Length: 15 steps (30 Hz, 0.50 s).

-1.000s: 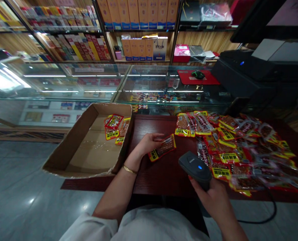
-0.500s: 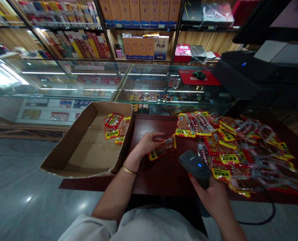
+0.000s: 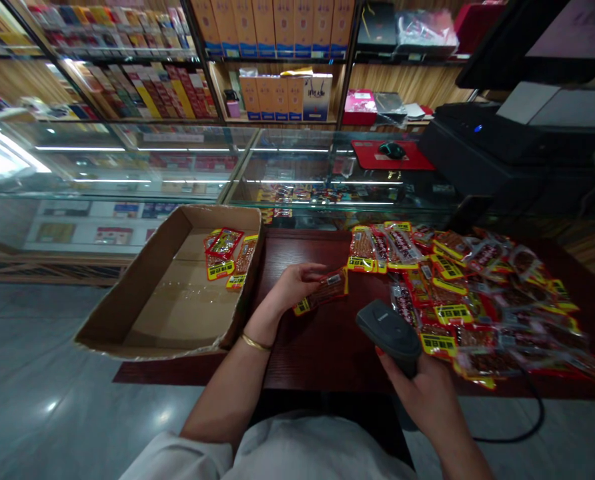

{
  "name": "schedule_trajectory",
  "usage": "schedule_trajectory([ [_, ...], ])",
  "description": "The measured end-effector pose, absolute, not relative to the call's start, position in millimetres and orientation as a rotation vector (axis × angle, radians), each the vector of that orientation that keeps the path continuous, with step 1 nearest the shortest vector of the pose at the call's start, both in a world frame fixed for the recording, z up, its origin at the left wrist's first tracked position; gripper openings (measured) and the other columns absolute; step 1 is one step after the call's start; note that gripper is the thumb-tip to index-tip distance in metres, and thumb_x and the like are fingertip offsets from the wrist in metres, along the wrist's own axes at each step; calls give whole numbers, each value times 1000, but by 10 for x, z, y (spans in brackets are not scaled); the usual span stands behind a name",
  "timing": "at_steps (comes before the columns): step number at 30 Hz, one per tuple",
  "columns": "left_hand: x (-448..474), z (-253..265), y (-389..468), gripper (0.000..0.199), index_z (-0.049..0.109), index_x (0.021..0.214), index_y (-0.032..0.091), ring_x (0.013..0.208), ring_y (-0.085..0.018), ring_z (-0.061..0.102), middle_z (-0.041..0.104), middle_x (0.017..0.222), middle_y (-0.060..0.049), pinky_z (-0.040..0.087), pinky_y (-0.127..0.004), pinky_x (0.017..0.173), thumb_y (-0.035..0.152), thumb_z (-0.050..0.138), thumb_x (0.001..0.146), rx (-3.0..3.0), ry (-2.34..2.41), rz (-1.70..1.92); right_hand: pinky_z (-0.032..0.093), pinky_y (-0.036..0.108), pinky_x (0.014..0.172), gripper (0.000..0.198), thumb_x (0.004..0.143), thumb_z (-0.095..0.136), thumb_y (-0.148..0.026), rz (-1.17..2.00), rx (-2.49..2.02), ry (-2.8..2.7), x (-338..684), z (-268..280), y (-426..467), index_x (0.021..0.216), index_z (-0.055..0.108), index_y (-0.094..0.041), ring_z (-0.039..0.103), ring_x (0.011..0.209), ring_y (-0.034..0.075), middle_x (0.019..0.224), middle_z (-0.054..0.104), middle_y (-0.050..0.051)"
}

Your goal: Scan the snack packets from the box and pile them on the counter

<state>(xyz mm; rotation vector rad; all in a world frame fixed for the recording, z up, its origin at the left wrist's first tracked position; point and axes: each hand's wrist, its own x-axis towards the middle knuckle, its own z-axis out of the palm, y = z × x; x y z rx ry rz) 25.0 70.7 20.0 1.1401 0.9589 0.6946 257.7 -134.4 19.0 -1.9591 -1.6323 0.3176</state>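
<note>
So we've got our left hand (image 3: 293, 283) pinched on a packet (image 3: 331, 287), one of those red and yellow ones with brown food showing through the clear bit, and it sits over the near-middle of the dark red table (image 3: 322, 347). It's a bit tilted, and we honestly can't tell if its low edge touches the wood. Our right hand (image 3: 425, 390) is wrapped round the grip of a black scanner (image 3: 387, 330), nose toward the packet but not touching it, so our hands are well apart, each clamped on its own thing. There's a gold bracelet (image 3: 256, 343) on our left wrist. Off to our left is an open cardboard box (image 3: 177, 313), partly on the table, with some loose packets (image 3: 245, 257) bunched at its far right corner. To our right there's a big messy pile (image 3: 447, 310) of the same sort of stuff, overlapping every which way, and a black cable (image 3: 537, 420) loops down just below it. Past the table we've got a glass counter (image 3: 277, 167) with a mouse (image 3: 392, 150) on a red mat (image 3: 370, 161).
</note>
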Motion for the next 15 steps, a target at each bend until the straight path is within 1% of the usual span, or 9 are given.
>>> schedule_trajectory([
  [5,284,173,729,43,74,110,15,85,-19,76,81,103,-9,59,-28,79,17,85,69,1028,1030,828,63,36,80,43,92,59,-53,406,-1954,-1524,2609,211,-1403,107,78,-18,80,95,31,99,84,13],
  [8,443,136,732,41,73,107,14,82,-17,75,80,102,-9,59,-28,79,20,85,69,898,1016,878,63,36,83,40,94,59,-52,456,-1943,-1475,2676,215,-1468,109,77,-19,80,98,31,101,83,12],
  [12,1021,180,747,39,72,109,15,84,-17,75,80,103,-9,59,-29,82,16,81,72,883,944,875,63,35,82,33,93,60,-47,461,-1883,-1430,2808,173,-1563,105,77,-21,80,95,30,100,84,10],
  [15,1692,303,842,40,71,116,14,94,-18,75,79,112,-10,58,-33,92,10,74,76,924,873,903,63,35,81,34,92,61,-47,425,-1887,-1398,2901,113,-1626,106,77,-20,80,97,31,102,84,11],
])
